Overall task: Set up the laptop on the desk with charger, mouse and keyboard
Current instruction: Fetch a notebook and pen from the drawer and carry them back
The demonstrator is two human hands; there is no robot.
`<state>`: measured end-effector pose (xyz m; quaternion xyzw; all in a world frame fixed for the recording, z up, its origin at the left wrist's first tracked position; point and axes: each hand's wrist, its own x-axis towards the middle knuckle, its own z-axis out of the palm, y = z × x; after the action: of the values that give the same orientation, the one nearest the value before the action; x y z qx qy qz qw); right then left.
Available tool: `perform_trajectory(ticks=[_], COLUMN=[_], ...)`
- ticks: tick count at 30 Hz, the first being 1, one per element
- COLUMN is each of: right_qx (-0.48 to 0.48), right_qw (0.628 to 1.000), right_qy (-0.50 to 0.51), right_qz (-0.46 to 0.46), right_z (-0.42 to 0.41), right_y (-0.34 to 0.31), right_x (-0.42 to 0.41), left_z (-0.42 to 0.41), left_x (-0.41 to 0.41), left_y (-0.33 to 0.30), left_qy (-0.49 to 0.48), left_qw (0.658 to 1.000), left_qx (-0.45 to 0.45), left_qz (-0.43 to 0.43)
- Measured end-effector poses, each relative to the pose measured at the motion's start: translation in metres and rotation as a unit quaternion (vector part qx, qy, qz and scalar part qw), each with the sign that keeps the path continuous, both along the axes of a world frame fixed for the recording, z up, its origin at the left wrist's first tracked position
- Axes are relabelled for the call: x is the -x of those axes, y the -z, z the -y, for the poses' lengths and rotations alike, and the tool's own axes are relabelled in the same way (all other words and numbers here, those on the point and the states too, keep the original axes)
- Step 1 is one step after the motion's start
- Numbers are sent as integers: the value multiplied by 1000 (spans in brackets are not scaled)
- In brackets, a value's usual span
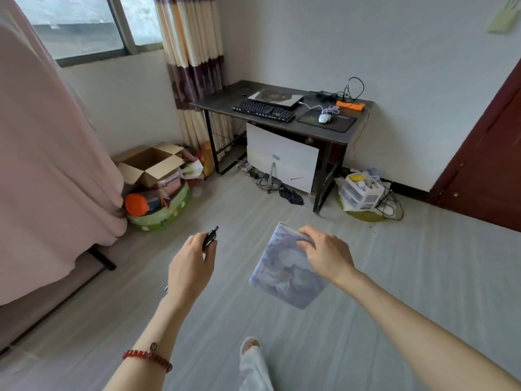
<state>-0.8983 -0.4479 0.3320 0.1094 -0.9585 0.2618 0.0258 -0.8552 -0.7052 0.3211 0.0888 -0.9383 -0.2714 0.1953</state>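
A dark desk point(220, 100) stands in the far corner. On it lie a closed laptop point(277, 97), a black keyboard point(263, 110) in front of it, and a white mouse point(324, 117) with its cord bundled, on a black mouse pad point(338, 124). A black charger with cables point(328, 94) sits at the back, beside an orange object point(351, 105). I stand well back from the desk. My left hand point(191, 263) grips a small black object point(210, 238). My right hand point(324, 253) holds a pale blue patterned book point(282, 275) by its top edge.
A white panel point(282, 159) leans under the desk with cables on the floor. An open cardboard box point(149, 165) and a green tub of clutter point(160, 213) sit left. A plastic drawer unit point(362, 191) stands right of the desk. A pink-draped bed point(50, 170) is at left, a dark red door point(485, 170) at right.
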Motion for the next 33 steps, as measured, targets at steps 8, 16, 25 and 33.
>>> perform_trajectory(ticks=[8, 16, 25, 33], right_qx=[-41, 4, 8, 83], right_qw=[999, 997, 997, 994], right_qy=[0, 58, 23, -11], right_qz=[15, 53, 78, 67], right_z=[80, 100, 171, 298], right_y=[14, 28, 35, 22], right_x=[252, 489, 810, 1042], left_z=[72, 106, 168, 274], left_x=[259, 505, 787, 968], left_y=[15, 24, 14, 24], left_qy=[16, 46, -6, -96], left_qw=[1000, 998, 999, 994], left_qx=[-7, -3, -5, -27], left_qz=[19, 39, 51, 45])
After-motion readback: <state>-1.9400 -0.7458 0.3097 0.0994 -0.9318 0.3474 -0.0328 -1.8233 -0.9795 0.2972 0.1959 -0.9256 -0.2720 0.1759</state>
